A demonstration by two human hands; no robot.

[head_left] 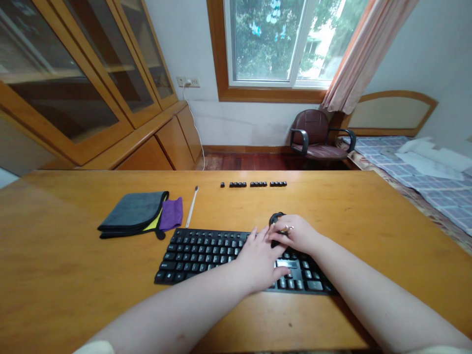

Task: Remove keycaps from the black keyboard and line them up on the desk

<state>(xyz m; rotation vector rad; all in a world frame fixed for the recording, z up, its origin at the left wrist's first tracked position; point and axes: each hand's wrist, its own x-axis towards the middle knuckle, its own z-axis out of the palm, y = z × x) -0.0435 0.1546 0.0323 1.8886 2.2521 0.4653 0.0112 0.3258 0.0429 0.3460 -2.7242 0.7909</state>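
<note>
A black keyboard (206, 255) lies on the wooden desk in front of me. My left hand (260, 263) is flat on its middle-right part, fingers spread and pointing away from me. Just beyond and to the right, my right hand (291, 233) is over the keyboard's back edge, its fingers pinched together close to the left fingertips. Whatever is in that pinch is hidden; a ring shows on one finger. A coiled black cable (276, 217) sits behind the right hand. Farther back, black keycaps (258, 184) stand in a row, one apart and the others in groups.
To the left lie a folded grey cloth (134, 211), a purple cloth (171, 213) and a white toothbrush (192, 206). Beyond the desk (320, 201) are a glass-door cabinet (106, 59), a window (269, 44), a dark red chair (313, 132) and a bed (424, 152).
</note>
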